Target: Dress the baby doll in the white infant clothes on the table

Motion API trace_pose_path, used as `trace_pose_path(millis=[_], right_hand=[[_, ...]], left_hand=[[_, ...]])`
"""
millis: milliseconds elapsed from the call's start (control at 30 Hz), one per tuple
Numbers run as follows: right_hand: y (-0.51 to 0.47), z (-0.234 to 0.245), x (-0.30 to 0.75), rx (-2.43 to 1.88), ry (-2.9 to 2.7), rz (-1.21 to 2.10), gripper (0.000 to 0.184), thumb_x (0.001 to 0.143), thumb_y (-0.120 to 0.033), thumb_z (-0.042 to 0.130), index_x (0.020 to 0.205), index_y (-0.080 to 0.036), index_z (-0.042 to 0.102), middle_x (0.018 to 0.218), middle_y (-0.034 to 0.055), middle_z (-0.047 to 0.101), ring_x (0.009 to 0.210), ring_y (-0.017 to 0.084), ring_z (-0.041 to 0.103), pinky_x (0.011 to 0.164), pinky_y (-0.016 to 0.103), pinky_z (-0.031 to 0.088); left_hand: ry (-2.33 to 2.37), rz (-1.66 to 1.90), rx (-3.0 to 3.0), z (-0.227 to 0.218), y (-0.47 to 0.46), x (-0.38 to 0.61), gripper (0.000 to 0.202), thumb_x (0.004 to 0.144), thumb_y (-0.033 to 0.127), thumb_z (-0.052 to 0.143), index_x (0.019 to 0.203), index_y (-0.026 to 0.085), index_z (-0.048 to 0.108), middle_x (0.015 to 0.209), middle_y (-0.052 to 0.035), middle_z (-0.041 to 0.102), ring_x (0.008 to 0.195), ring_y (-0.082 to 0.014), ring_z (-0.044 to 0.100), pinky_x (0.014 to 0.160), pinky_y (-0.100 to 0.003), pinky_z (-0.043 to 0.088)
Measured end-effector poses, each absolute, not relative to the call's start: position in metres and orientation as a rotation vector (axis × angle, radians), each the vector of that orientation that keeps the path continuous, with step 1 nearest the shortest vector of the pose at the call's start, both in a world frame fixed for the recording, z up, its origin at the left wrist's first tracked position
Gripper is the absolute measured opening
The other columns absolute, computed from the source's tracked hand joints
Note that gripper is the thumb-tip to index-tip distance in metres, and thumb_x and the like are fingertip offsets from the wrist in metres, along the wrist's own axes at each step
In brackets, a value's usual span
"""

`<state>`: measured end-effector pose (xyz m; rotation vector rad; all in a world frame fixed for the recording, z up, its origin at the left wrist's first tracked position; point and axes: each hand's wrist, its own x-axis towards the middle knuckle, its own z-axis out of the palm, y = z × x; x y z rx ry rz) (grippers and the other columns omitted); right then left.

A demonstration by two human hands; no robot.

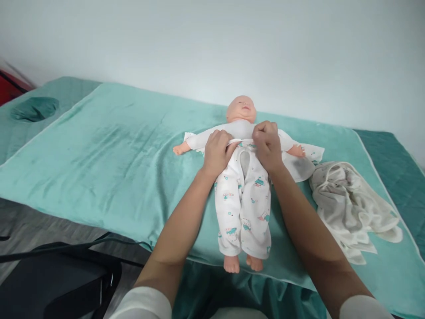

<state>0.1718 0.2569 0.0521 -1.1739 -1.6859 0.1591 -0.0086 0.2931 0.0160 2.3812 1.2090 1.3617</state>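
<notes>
A baby doll (241,109) lies on its back, head toward the wall and feet near the bed's front edge. It wears a white top and patterned white baby pants (229,195) with an opening at the crotch. My left hand (218,149) is closed on the waistband at the doll's left-of-picture side. On the other side, my right hand (266,144) grips the same waistband in a fist. The band is stretched between both hands across the doll's belly. Beneath the doll, a spread patterned garment (312,153) shows past its arm at the right.
A crumpled pile of off-white cloth (352,204) lies to the right of the doll. A green cover (99,146) spreads over the bed, which has a face hole (36,109) at the far left. Below stands a black bag-like object (66,279) beside a cable. A white wall (212,44) rises behind.
</notes>
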Motion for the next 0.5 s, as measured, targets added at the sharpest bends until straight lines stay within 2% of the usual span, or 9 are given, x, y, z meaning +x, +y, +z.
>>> trace_pose_path(millis=[133, 300, 400, 500], right_hand=[[0.242, 0.044, 0.183, -1.184, -1.43, 0.329, 0.058, 0.101, -0.066, 0.042, 0.062, -0.024, 0.046, 0.071, 0.0029, 0.051, 0.07, 0.019, 0.052, 0.074, 0.038, 0.049], [0.23, 0.03, 0.206, -1.245, -1.18, 0.532, 0.066, 0.098, -0.072, 0.038, 0.053, -0.024, 0.034, 0.057, 0.0005, 0.041, 0.054, 0.015, 0.04, 0.054, 0.033, 0.037], [0.216, 0.026, 0.212, -1.323, -1.232, 0.628, 0.068, 0.088, -0.078, 0.054, 0.052, -0.024, 0.034, 0.052, -0.0025, 0.032, 0.051, 0.013, 0.031, 0.049, 0.032, 0.027], [0.198, 0.021, 0.214, -1.375, -1.418, 0.624, 0.063, 0.084, -0.075, 0.065, 0.058, -0.023, 0.042, 0.058, -0.0036, 0.036, 0.058, 0.013, 0.034, 0.054, 0.03, 0.03]], left_hand=[[1.264, 1.313, 2.286, 0.012, 0.293, -0.013, 0.022, 0.1, 0.044, 0.054, 0.091, 0.024, 0.057, 0.094, -0.0056, 0.067, 0.092, -0.024, 0.061, 0.088, -0.04, 0.047], [1.353, 1.321, 2.179, 0.004, 0.292, -0.023, 0.019, 0.096, 0.043, 0.06, 0.092, 0.024, 0.061, 0.091, -0.0032, 0.07, 0.089, -0.0224, 0.063, 0.087, -0.038, 0.047], [1.401, 1.327, 2.144, -0.002, 0.289, -0.027, 0.02, 0.095, 0.043, 0.06, 0.089, 0.024, 0.06, 0.087, -0.0022, 0.07, 0.085, -0.0215, 0.062, 0.083, -0.037, 0.047], [1.481, 1.366, 2.17, -0.004, 0.278, -0.029, 0.021, 0.094, 0.042, 0.063, 0.083, 0.024, 0.058, 0.084, -0.0025, 0.068, 0.087, -0.0223, 0.061, 0.087, -0.039, 0.046]])
